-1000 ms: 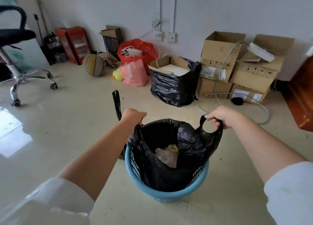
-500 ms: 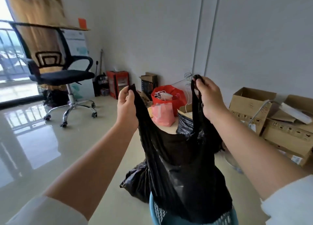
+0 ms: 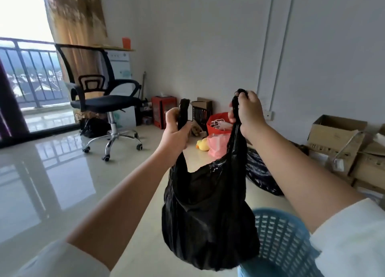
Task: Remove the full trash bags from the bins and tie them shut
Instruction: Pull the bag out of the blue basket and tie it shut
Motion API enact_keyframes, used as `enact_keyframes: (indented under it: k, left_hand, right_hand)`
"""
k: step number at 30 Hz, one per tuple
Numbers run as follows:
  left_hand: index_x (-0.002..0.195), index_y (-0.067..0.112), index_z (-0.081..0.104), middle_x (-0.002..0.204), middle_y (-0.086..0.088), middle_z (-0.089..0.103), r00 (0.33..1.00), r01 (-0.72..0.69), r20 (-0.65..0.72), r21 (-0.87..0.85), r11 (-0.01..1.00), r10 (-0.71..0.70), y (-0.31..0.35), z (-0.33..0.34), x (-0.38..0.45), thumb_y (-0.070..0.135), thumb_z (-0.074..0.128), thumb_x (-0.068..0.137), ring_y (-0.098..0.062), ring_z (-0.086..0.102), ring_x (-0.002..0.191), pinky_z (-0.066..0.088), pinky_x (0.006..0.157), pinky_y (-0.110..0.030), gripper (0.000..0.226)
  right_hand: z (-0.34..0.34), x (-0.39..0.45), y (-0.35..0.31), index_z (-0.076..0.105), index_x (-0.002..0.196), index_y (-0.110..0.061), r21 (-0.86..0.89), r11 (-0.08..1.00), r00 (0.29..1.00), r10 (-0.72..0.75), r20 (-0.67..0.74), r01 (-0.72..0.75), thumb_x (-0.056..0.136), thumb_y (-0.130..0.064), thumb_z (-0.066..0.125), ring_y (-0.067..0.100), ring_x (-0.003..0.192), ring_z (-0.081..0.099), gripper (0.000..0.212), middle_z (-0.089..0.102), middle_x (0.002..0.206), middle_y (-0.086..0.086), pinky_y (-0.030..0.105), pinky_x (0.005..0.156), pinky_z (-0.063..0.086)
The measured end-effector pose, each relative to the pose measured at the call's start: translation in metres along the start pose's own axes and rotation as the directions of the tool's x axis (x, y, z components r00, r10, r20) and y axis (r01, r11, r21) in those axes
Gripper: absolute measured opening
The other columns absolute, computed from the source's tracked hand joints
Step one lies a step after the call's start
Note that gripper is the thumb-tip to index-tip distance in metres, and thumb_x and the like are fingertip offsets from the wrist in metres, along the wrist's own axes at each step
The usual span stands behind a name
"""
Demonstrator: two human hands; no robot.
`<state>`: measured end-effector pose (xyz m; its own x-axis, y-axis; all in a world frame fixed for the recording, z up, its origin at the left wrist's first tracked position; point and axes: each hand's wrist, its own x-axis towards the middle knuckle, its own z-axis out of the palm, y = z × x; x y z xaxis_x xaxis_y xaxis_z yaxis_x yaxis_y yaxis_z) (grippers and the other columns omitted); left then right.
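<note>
From the head camera, both forearms reached forward and up from white sleeves, each hand raised to about the same height with the black plastic trash bag (image 3: 208, 214) hanging between them. The left hand (image 3: 177, 131) stood knuckles out, its fingers curled tight around the bag's left handle loop, the strap's end sticking up above the fist. The right hand (image 3: 248, 112), a little higher, had its fingers and thumb closed around the right handle loop, a knot of black plastic bunched at the top of the grip.

The bag hung clear of the blue slotted plastic bin (image 3: 279, 241), up and to the left of it, its long axis near vertical: the two handles pointed upward and spread apart, the rounded, bulging bottom pointed at the floor. Its mouth gaped open between the handles, untied. The bag's lower right side overlapped the bin's rim in the picture; whether they touched could not be told.

Beyond the bag, a black mesh office chair (image 3: 104, 101) on a chrome wheeled base stood well to the left by the window, and brown cardboard boxes (image 3: 337, 135) sat well to the right against the wall.
</note>
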<state>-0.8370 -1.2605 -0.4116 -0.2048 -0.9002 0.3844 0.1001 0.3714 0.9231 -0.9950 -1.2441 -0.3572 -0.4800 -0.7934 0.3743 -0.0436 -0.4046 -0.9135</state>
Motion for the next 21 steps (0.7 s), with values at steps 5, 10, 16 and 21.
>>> enact_keyframes:
  k: [5,10,16,21]
  left_hand:
    - [0.099,0.015,0.033,0.063,-0.001,0.033,0.943,0.33,-0.013,0.145,0.933,-0.332,-0.063,-0.049,-0.029,-0.001,0.045,0.088,-0.011,0.029,0.049,0.024,0.043,-0.022,0.023]
    - [0.086,0.013,0.039,0.06,-0.001,0.031,0.84,0.535,0.007,0.151,0.831,-0.542,-0.135,-0.087,-0.072,-0.002,0.041,0.089,-0.011,0.025,0.047,0.022,0.032,-0.016,0.015]
    - [0.08,0.016,0.045,0.063,0.0,0.04,0.839,0.543,-0.089,0.098,0.834,-0.536,-0.203,-0.11,-0.115,0.003,0.043,0.09,-0.011,0.039,0.052,0.033,0.044,-0.018,0.017]
    - [0.11,0.022,0.044,0.09,0.005,0.051,0.938,0.3,0.044,0.396,0.868,-0.344,-0.234,-0.134,-0.139,0.033,0.071,0.064,-0.016,0.051,0.087,0.044,0.083,-0.034,0.054]
  right_hand:
    - [0.034,-0.04,0.07,0.033,0.071,-0.02,-0.129,0.962,0.969,0.245,0.037,-0.239,0.094,-0.009,0.028,0.003,0.018,0.025,0.026,0.039,0.058,0.004,0.003,0.035,0.02]
    - [0.058,-0.095,0.161,0.032,0.072,-0.016,-0.429,0.825,0.884,0.453,0.113,-0.368,0.086,0.0,0.03,0.002,0.018,0.02,0.021,0.032,0.056,0.005,0.003,0.033,0.016]
    - [0.064,-0.136,0.232,0.034,0.093,-0.017,-0.421,0.824,0.87,0.472,0.142,-0.378,0.084,-0.009,0.05,0.009,0.048,0.041,0.021,0.041,0.067,0.001,0.017,0.039,0.032]
    - [0.031,-0.151,0.26,0.045,0.093,-0.031,-0.557,0.83,0.79,0.344,0.508,-0.004,0.075,-0.017,0.073,0.001,0.084,0.047,0.036,0.044,0.087,-0.018,0.011,0.077,0.039]
